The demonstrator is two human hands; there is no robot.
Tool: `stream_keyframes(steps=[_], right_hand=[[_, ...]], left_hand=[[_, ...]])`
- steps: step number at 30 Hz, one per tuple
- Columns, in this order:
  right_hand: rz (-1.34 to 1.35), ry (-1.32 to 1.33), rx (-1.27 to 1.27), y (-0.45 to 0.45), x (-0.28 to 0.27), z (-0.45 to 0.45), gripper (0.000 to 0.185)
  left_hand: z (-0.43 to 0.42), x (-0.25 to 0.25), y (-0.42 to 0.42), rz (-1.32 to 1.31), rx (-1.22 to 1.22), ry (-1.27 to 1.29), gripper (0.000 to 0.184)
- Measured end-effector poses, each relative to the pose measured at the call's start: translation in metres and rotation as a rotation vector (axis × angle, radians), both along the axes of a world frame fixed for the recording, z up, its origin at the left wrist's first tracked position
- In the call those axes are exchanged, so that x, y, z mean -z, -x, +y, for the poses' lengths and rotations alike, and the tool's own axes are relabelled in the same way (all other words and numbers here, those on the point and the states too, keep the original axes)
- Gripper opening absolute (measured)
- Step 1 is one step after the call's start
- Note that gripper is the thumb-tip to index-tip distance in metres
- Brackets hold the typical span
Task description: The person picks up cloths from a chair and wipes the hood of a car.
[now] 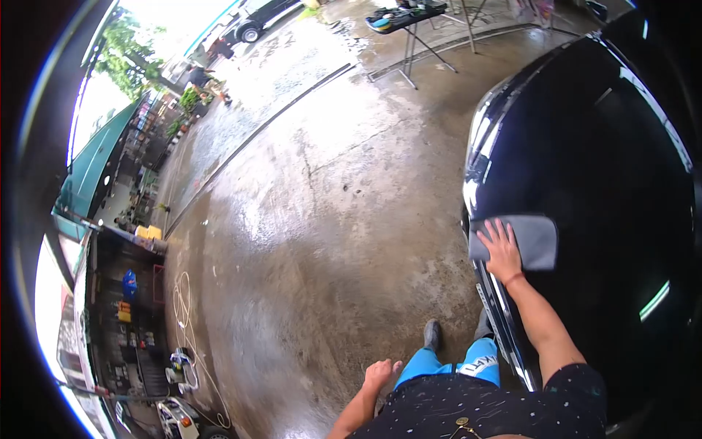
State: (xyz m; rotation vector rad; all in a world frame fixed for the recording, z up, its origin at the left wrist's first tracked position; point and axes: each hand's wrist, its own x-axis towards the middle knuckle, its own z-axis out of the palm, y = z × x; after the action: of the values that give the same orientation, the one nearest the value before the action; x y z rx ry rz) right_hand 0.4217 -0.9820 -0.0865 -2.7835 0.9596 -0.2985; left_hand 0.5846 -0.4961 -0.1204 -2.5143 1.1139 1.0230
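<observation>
My right hand [502, 252] lies flat with fingers spread on a folded grey cloth [540, 241], pressing it against the glossy black car panel [585, 161] near its left edge. The cloth reaches out past my fingers on both sides. My left hand [379, 374] hangs low beside my blue shorts [420, 366], away from the car. Its fingers are curled in with the thumb apart, and nothing shows in them.
Wet concrete floor [314, 241] stretches left of the car. A folding table [406, 18] with items on it stands at the back. A pale hose [181, 307] lies coiled at left by a wheeled machine [179, 421]. Two people [199, 76] are far off near plants.
</observation>
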Motion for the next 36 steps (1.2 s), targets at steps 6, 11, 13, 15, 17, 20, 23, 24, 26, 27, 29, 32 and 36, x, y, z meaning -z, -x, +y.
stream_keyframes(steps=[6, 11, 13, 15, 17, 20, 23, 24, 26, 27, 29, 32, 36], right_hand=[[0.189, -0.234, 0.41, 0.183, -0.028, 0.175, 0.091], [0.052, 0.322, 0.972, 0.334, -0.077, 0.127, 0.068], [0.128, 0.561, 1.061, 0.414, -0.042, 0.071, 0.058], [0.074, 0.454, 1.419, 0.401, -0.047, 0.038, 0.065], [0.047, 0.431, 1.434, 0.332, -0.053, 0.051, 0.069], [-0.08, 0.187, 1.14, 0.2, -0.043, 0.118, 0.093], [0.059, 0.024, 0.772, 0.133, 0.01, 0.186, 0.104], [0.075, -0.048, 0.737, 0.136, 0.005, 0.184, 0.098], [0.114, -0.072, 0.663, 0.157, -0.018, 0.155, 0.1], [0.081, 0.001, 0.711, 0.169, -0.033, 0.126, 0.1], [0.089, 0.152, 0.859, 0.197, -0.061, 0.042, 0.091], [0.123, 0.344, 0.988, 0.243, -0.068, -0.103, 0.077], [0.156, 0.307, 1.121, 0.187, -0.086, -0.195, 0.069]], left_hand=[[-0.075, -0.015, -0.033, 0.12, 0.178, -0.072, 0.059], [-0.101, 0.016, -0.073, -0.02, 0.321, 0.138, 0.057], [-0.105, 0.008, -0.085, -0.048, 0.276, 0.203, 0.055], [-0.102, -0.002, -0.091, -0.072, 0.221, 0.2, 0.051], [-0.087, -0.004, -0.1, -0.051, 0.255, 0.161, 0.051], [-0.058, 0.01, -0.11, -0.048, 0.311, 0.118, 0.053], [-0.044, 0.017, -0.121, -0.046, 0.33, 0.053, 0.055], [-0.042, 0.018, -0.122, -0.03, 0.317, 0.002, 0.056], [-0.045, 0.024, -0.129, -0.031, 0.3, 0.01, 0.057], [-0.049, 0.026, -0.128, -0.029, 0.272, 0.006, 0.057], [-0.062, 0.022, -0.124, -0.025, 0.247, 0.011, 0.057], [-0.086, 0.009, -0.118, -0.053, 0.197, 0.029, 0.056], [-0.112, -0.009, -0.11, -0.061, 0.124, 0.035, 0.054]])
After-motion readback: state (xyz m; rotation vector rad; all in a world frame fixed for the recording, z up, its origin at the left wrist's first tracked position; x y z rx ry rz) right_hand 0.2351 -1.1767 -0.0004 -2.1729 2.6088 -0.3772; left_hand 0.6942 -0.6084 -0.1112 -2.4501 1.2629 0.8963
